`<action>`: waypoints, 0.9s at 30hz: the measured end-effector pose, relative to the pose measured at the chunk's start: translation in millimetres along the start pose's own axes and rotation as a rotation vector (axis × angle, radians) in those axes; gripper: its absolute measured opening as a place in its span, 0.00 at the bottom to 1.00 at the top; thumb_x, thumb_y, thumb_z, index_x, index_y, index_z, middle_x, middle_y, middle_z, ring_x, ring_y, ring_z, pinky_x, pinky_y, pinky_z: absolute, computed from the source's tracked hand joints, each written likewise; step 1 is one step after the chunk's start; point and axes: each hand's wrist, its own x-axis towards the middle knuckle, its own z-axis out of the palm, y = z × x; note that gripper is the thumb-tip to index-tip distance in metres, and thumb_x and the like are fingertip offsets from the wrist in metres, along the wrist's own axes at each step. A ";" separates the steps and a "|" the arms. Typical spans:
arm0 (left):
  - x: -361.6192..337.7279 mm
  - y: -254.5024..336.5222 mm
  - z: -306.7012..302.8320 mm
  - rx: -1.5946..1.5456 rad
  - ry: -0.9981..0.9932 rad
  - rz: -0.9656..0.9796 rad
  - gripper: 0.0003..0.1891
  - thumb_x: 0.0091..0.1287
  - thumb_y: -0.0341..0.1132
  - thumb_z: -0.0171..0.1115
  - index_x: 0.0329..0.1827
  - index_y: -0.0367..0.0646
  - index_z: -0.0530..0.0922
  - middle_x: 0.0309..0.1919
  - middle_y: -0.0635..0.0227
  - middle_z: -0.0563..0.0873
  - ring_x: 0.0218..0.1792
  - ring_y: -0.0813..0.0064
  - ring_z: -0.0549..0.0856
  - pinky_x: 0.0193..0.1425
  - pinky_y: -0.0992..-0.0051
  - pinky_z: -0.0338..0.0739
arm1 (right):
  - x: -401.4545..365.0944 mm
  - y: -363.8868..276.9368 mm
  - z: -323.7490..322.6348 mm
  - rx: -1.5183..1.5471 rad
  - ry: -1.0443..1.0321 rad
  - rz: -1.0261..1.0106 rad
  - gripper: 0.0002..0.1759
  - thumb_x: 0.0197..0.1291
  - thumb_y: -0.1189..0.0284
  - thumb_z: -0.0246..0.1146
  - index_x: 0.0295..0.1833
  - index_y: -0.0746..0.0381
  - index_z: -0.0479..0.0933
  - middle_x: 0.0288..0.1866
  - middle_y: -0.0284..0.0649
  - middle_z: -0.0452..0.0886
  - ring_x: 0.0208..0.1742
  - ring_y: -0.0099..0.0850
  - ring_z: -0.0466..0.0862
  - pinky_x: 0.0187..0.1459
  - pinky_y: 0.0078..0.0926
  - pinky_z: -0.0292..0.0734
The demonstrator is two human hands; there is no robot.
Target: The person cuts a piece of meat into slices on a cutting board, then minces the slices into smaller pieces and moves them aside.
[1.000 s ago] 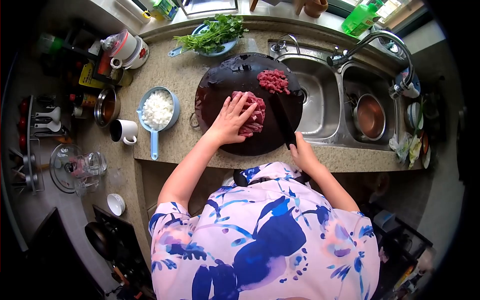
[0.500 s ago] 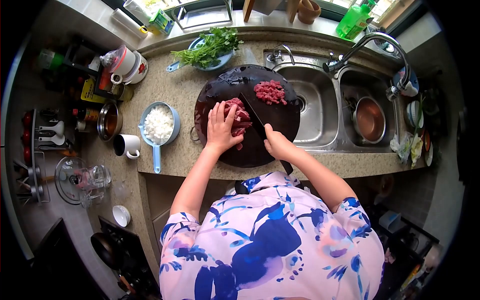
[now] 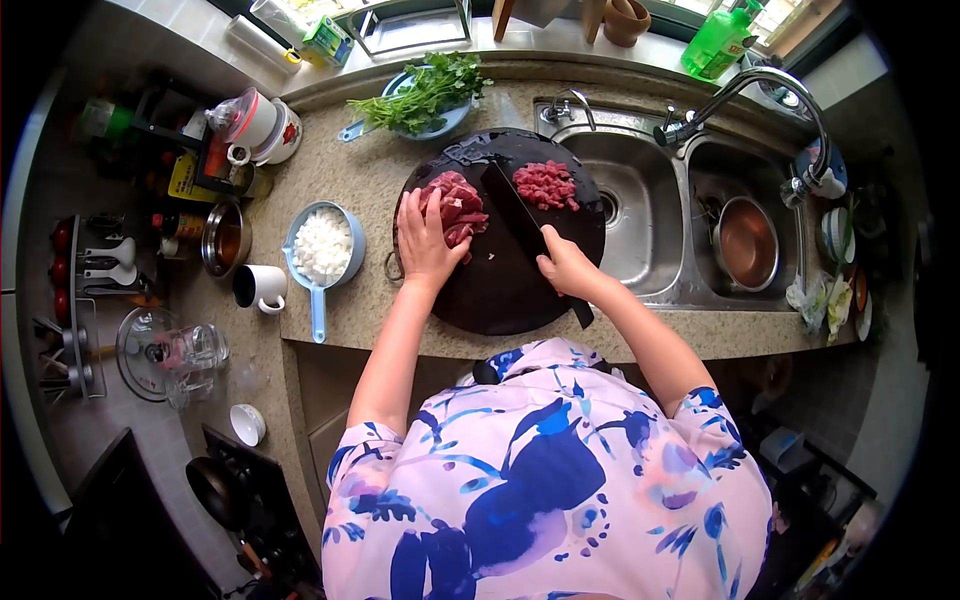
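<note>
A round dark chopping board (image 3: 480, 300) lies on the counter. On its left part sits a piece of raw red meat (image 3: 458, 205), with my left hand (image 3: 425, 245) gripping it, fingers curved over its left side and thumb at its lower edge. My right hand (image 3: 568, 265) is wrapped round the handle of a black kitchen knife (image 3: 515, 212). Its wide blade slants up and left over the board, apart from the meat. A small heap of diced meat (image 3: 546, 186) rests at the board's upper right, beside the blade.
Left of the board stands a blue-handled bowl of chopped white pieces (image 3: 322, 246), near a mug (image 3: 262, 288). Behind are green herbs (image 3: 425, 95) in a blue strainer. At right, a double sink (image 3: 630, 225) holds a metal pan (image 3: 746, 242) under the tap.
My left hand and the meat have shifted left, away from the blade. The knife has moved slightly right, and bare board now shows between blade and meat.
</note>
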 end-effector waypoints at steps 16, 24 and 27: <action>-22.2 21.2 -18.8 -1.421 0.077 -0.815 0.03 0.72 0.27 0.63 0.42 0.39 0.77 0.33 0.70 0.86 0.30 0.82 0.84 0.34 0.82 0.79 | -76.1 39.7 -9.4 -0.093 0.175 -0.009 0.20 0.67 0.74 0.57 0.59 0.66 0.59 0.35 0.68 0.79 0.44 0.67 0.80 0.43 0.57 0.72; -73.5 36.8 -30.1 -1.220 -0.176 -0.811 0.04 0.70 0.27 0.65 0.43 0.37 0.79 0.29 0.71 0.84 0.24 0.84 0.81 0.30 0.82 0.76 | -61.3 24.2 0.2 -0.232 -0.051 -0.203 0.16 0.66 0.75 0.58 0.53 0.65 0.59 0.33 0.64 0.80 0.40 0.64 0.81 0.39 0.58 0.71; -91.9 51.6 -25.4 -0.817 -0.251 -0.682 0.03 0.65 0.26 0.68 0.38 0.37 0.82 0.30 0.71 0.85 0.27 0.81 0.81 0.32 0.78 0.76 | -54.1 19.1 4.7 -0.228 -0.104 -0.303 0.14 0.65 0.76 0.57 0.51 0.64 0.61 0.31 0.61 0.80 0.38 0.62 0.82 0.38 0.57 0.73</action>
